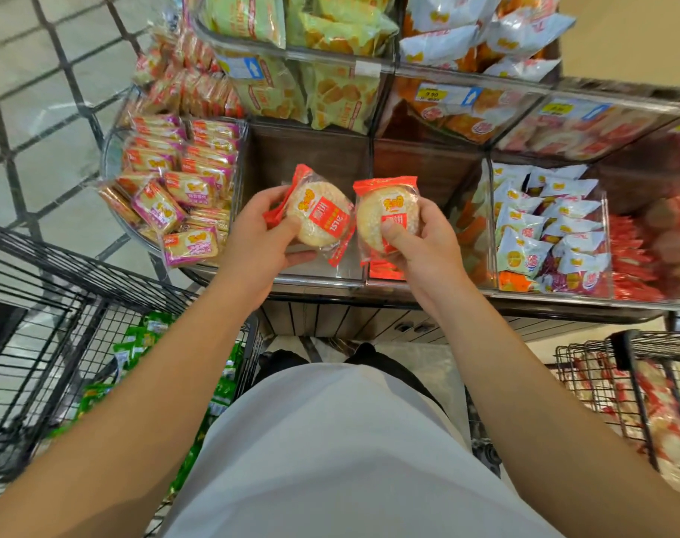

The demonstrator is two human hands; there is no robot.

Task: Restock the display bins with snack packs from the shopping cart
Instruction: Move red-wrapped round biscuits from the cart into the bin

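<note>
Two rice-cracker packs held over the empty bin

The left hand grips one round cracker pack, the right hand another pack, side by side above the empty bin. Likely light, crinkly and brittle: hold by the edges. Sealed red ends point up and down, the left pack tilted.

Head view, single, wide-angle: worn on the person's head, facing forward and steeply down, close above the display bins. Bins fill the upper frame; nearer than the bins, the wearer's torso; left of the bins, a shopping cart; right, a second basket.
</note>
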